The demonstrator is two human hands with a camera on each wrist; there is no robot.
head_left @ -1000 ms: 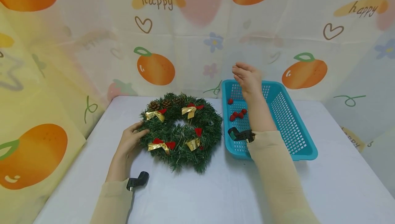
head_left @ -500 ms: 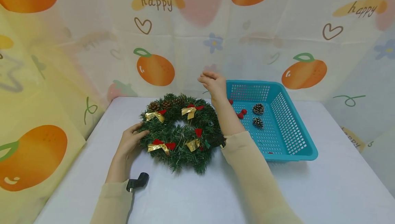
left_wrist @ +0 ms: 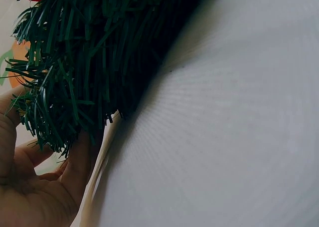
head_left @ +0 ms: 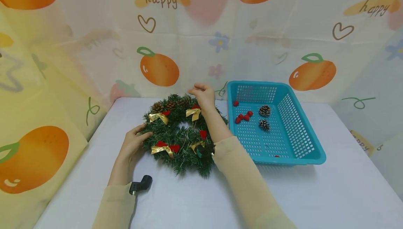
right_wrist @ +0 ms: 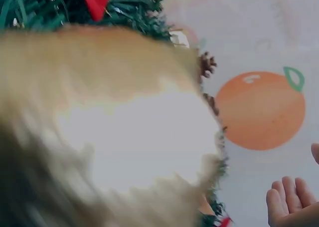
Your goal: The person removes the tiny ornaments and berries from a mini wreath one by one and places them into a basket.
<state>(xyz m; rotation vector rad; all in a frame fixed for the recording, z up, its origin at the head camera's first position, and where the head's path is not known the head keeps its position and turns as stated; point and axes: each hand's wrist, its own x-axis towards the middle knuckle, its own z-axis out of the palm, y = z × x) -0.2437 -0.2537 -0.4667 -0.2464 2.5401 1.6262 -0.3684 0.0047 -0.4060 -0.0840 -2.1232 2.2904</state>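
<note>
A green Christmas wreath [head_left: 167, 131] lies on the table, trimmed with gold and red bows [head_left: 158, 117] and several pine cones [head_left: 156, 107]. My left hand [head_left: 132, 143] holds its left edge; the left wrist view has the thumb and fingers of this hand [left_wrist: 40, 202] around the greenery [left_wrist: 75, 72]. Above the wreath's far right part hovers my right hand [head_left: 204, 97], fingers pointing left. At the lower right of the right wrist view, part of that hand [right_wrist: 294, 204] shows several fingers; its fingertips' grasp is hidden or cut off. A blurred pale shape [right_wrist: 124, 137] fills much of that view.
Right of the wreath stands a blue plastic basket [head_left: 302, 160]. Inside it are two pine cones [head_left: 264, 110] with whitish tips and several red berries [head_left: 246, 117]. A patterned cloth backdrop [head_left: 189, 47] hangs behind the white table [head_left: 182, 201].
My right hand has moved left and lower, from over the basket to over the wreath's far right part, uncovering the basket's pine cones. The left hand and wreath have stayed put.
</note>
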